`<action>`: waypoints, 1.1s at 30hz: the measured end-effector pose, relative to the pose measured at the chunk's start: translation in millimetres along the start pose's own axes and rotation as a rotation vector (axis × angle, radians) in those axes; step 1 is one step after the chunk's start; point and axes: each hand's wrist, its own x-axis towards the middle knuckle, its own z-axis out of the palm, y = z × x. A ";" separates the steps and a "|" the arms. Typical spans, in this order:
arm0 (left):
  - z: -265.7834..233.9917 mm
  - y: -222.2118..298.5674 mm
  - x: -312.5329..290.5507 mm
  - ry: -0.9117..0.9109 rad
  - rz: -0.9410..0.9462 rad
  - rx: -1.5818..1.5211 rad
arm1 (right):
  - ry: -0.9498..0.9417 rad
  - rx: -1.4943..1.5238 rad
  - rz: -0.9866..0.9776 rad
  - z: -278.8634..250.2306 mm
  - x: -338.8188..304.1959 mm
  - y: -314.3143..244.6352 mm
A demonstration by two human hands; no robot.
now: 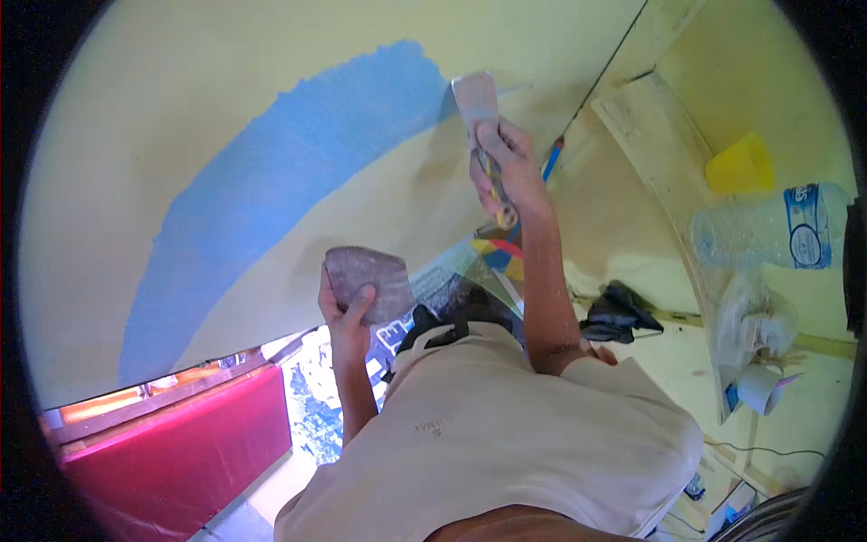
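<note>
Room under renovation, mid paint job. Pale yellow wall [298,54] carries a broad fresh blue band [271,172], edges unfinished. Bare wooden shelf [668,163] holds a plastic water bottle [768,230] and crumpled bags [754,325]. Printed sheets [442,289] cover the floor below. Loose cable [759,447] trails low at right. Red panel [181,452] runs under the wall.

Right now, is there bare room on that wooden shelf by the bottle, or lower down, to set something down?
The wooden shelf is bare along its upper stretch, between the blue pencil and the yellow scraper. Lower down it is crowded: plastic bottle, crumpled bag, tape roll. The pale floor beside the dark cloth looks free.
</note>
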 end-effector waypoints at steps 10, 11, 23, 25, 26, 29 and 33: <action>5.7 7.1 5.9 -0.088 -0.009 0.008 | -0.008 0.041 0.044 -8.9 -2.0 19.5; 6.5 7.6 6.9 -0.166 0.007 0.028 | -0.014 0.038 0.042 -7.5 2.4 14.2; 26.3 14.3 11.9 -0.197 -0.020 0.099 | -0.021 0.021 -0.028 1.6 10.2 -4.4; 24.5 15.2 4.1 -0.219 0.049 0.097 | -0.002 0.059 0.049 -2.2 -0.2 9.7; 20.5 16.2 6.4 -0.226 0.053 0.130 | -0.006 0.060 0.049 -1.5 2.0 4.8; 24.7 17.2 9.2 -0.094 0.029 0.134 | 0.011 -0.013 0.005 -0.2 -0.5 -3.0; 22.0 15.2 12.1 -0.194 0.070 0.138 | -0.007 0.033 0.020 3.9 7.9 -5.2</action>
